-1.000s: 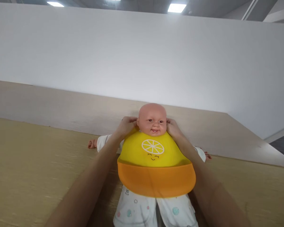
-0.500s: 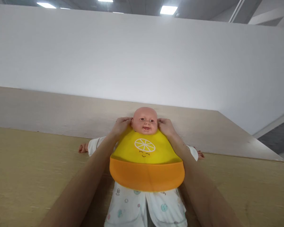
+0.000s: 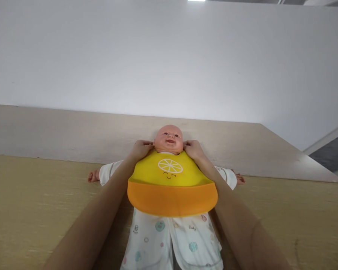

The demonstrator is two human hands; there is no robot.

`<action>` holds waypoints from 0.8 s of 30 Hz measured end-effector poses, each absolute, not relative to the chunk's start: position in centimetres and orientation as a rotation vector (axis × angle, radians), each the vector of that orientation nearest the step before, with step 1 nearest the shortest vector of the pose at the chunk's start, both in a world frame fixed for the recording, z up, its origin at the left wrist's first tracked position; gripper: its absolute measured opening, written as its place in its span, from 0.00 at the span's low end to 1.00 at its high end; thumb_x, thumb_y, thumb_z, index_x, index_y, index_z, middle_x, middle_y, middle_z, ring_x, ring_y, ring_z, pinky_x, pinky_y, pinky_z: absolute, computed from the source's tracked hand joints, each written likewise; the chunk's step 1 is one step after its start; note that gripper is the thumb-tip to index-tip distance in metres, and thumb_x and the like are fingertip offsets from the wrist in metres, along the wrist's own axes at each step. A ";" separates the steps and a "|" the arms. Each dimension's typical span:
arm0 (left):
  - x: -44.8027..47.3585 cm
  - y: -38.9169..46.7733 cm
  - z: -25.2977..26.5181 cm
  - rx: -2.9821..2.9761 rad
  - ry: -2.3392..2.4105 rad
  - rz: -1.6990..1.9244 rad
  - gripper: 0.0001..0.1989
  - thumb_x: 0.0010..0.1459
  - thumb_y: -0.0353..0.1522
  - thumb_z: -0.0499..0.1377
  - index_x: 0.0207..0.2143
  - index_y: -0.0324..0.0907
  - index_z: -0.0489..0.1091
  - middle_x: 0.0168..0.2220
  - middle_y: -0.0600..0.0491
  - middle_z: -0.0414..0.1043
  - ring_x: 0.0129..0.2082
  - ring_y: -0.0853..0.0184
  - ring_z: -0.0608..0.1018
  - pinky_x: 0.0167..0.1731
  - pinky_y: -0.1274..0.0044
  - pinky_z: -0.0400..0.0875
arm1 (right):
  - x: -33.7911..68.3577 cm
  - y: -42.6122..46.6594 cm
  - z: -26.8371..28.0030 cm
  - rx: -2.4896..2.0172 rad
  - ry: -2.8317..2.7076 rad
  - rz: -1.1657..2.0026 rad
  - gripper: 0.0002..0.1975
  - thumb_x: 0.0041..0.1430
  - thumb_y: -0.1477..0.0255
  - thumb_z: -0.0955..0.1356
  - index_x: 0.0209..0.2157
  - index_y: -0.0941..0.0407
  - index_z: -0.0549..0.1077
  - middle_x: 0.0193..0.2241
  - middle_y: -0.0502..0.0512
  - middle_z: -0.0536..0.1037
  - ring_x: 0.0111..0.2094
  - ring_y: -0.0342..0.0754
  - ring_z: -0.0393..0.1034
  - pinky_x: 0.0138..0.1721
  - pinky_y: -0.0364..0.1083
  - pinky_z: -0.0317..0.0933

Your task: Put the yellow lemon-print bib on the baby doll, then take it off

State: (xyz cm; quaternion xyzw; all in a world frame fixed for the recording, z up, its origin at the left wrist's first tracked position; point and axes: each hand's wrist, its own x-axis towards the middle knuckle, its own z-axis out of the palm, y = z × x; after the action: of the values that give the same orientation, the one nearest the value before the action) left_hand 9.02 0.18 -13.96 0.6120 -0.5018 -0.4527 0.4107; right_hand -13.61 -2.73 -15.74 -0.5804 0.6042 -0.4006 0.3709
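Note:
A baby doll (image 3: 169, 138) lies on its back with both arms stretched out sideways, dressed in white printed clothes (image 3: 149, 240). Over its chest spreads a yellow bib (image 3: 146, 168) with a lemon-slice print and an orange pocket (image 3: 172, 199). Beside the doll's neck on the left, my left hand (image 3: 142, 149) is closed on the bib's upper end. My right hand (image 3: 193, 149) pinches the other upper end at the neck's right side. The fingertips are partly hidden behind the doll's neck and head, as are the bib's strap ends.
The doll rests on a wooden tabletop (image 3: 45, 202). Behind its head runs a paler wooden strip (image 3: 59, 131), and a white partition (image 3: 169, 60) rises beyond that. At the far right the partition ends by a dark floor area (image 3: 331, 153).
The bib has slid a little down from the doll's chin, so the neck and white collar now show. Both hands stay at the neck. My view has tilted downward.

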 end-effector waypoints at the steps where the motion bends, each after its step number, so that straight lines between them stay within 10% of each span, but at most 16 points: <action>1: 9.2 0.2 -13.9 1.560 -1.272 -1.121 0.08 0.42 0.29 0.60 0.26 0.38 0.77 0.21 0.54 0.72 0.22 0.70 0.70 0.23 0.81 0.62 | -13.6 -2.7 -15.8 -1.484 1.557 -1.029 0.07 0.36 0.71 0.63 0.16 0.58 0.71 0.20 0.52 0.73 0.26 0.44 0.64 0.29 0.42 0.53; 24: 9.6 1.8 -13.5 1.626 -1.390 -0.873 0.14 0.46 0.40 0.60 0.26 0.37 0.77 0.11 0.58 0.55 0.14 0.72 0.60 0.17 0.79 0.50 | -13.9 -1.2 -15.6 -1.575 1.438 -1.024 0.14 0.45 0.72 0.62 0.30 0.60 0.77 0.30 0.55 0.78 0.33 0.47 0.71 0.34 0.41 0.61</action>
State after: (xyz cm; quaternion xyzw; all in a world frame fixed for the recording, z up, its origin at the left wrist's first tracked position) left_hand 9.56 1.78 -13.50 0.6438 -0.5504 -0.3459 0.4037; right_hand -13.85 -1.23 -15.61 -0.6163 0.5628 -0.4005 0.3782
